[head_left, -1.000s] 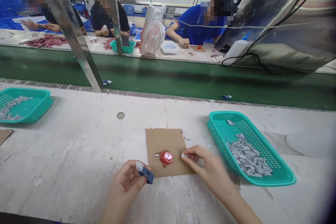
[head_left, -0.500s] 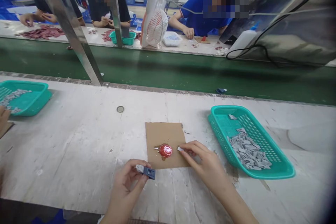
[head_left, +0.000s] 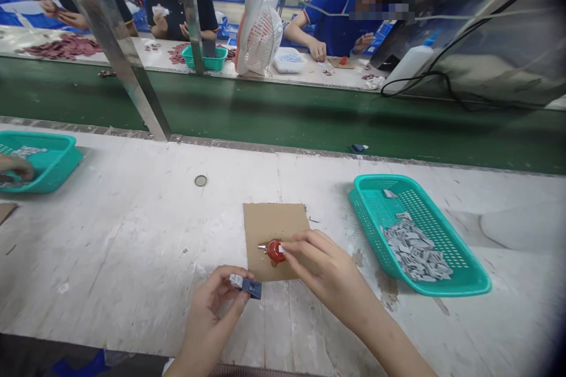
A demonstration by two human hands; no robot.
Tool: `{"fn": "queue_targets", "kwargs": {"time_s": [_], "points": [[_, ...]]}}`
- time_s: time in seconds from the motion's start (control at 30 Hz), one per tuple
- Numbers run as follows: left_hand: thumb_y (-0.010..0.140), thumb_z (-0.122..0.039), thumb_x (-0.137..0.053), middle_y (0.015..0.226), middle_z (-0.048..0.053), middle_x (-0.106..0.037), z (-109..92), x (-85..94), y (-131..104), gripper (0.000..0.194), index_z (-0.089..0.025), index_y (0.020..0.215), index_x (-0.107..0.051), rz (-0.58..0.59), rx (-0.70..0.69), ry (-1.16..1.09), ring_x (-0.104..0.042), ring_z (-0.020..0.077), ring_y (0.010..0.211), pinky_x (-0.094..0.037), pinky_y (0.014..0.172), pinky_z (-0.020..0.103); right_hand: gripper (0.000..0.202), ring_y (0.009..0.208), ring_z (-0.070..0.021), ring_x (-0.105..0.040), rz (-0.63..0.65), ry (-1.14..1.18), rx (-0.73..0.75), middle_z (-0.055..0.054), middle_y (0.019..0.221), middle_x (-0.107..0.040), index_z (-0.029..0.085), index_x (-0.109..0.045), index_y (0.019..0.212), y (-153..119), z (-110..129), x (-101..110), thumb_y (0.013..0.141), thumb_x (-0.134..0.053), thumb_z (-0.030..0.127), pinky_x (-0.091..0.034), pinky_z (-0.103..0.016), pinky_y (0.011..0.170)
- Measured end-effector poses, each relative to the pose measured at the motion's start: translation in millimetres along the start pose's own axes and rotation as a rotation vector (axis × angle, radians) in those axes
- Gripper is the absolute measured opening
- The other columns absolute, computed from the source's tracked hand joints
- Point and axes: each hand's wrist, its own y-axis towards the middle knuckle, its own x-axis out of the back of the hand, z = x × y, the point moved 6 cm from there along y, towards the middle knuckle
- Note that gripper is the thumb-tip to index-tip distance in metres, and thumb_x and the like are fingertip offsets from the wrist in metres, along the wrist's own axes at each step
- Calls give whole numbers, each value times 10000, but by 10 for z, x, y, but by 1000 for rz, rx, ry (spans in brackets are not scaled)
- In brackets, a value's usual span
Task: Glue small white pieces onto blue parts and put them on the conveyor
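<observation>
My left hand (head_left: 217,300) pinches a small dark blue and grey plastic part (head_left: 247,286) between thumb and fingers, just in front of the cardboard square. A small light grey piece (head_left: 282,248) is pinched in my right hand (head_left: 321,262), held at the right side of a glossy red dome-shaped object (head_left: 274,251). Whether the piece touches the red surface I cannot tell. A thin metallic tip points left from the red object, which sits on a brown cardboard square (head_left: 265,218) with a wet-looking stain around it.
At the right stands a green basket (head_left: 360,203) with many small grey pieces; another green basket (head_left: 66,168) at the left has a co-worker's hand (head_left: 17,166) in it. A bottle cap (head_left: 200,180) lies on the table. Beyond, a green belt (head_left: 247,103) carries a dark part (head_left: 357,148). A metal post (head_left: 119,53) rises at the left.
My right hand has moved left with the light grey piece, from beside the red object up to it. The left hand has hardly moved. The dark part on the belt has shifted left.
</observation>
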Motion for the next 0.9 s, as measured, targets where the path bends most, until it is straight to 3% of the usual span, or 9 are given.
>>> {"fn": "queue_targets", "kwargs": {"time_s": [0.3,0.47,0.7,0.9], "points": [[857,-318,-653,1008,88,-686,17,10,7,172,-190,972,-654,46,8,9,-645,223,971,-524,839,302,243,808,-212,-612,122,-82,8,-73,850,-613,201,-652,961,44,21,-55,966,-412,166,-524,-355,710],[840,-347,-673,1033,96,-686,-17,8,10,203,-189,967,-659,-8,39,-30,-649,233,971,-526,825,305,226,771,-203,-610,93,-64,14,-65,833,-614,210,-642,936,55,22,-42,955,-424,154,-516,-337,678],[871,-334,-639,1072,88,-698,-117,-60,33,166,-205,975,-637,31,33,0,-645,226,1005,-516,859,309,217,795,-207,-616,70,-39,26,-70,856,-633,213,-634,947,33,10,-58,954,-425,155,-516,-340,685],[875,-321,-634,1094,99,-697,-151,-102,59,170,-194,985,-615,36,42,-43,-644,231,1028,-511,893,328,197,831,-212,-630,35,128,-73,-71,885,-667,227,-681,918,45,-16,5,942,-487,204,-516,-351,726]]}}
